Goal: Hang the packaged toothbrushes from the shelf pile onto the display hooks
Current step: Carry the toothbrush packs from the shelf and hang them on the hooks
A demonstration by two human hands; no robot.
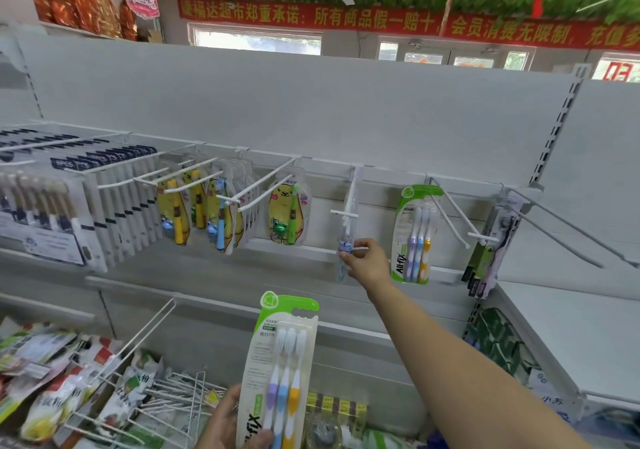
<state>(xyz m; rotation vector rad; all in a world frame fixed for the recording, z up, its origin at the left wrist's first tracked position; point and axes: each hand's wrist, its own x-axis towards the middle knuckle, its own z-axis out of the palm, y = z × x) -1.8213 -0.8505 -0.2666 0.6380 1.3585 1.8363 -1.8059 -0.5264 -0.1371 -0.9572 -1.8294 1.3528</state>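
My left hand [228,421] grips the bottom of a green-topped three-brush toothbrush pack [280,372], held upright low in the view. My right hand [367,261] reaches up to a clear toothbrush pack [346,240] hanging edge-on from a white display hook [349,199], pinching its lower part. To the right, an identical green three-brush pack [414,237] hangs on another hook. A dark toothbrush pack [491,251] hangs further right. Yellow bear-themed kids' toothbrush packs [287,213] hang on hooks to the left.
White multi-brush packs [114,202] fill the hooks at far left. Long bare hooks [568,230] jut out at the right. The lower shelf holds loose wire hooks [180,393] and a heap of bagged goods [52,372]. A white shelf board [571,334] runs along the right.
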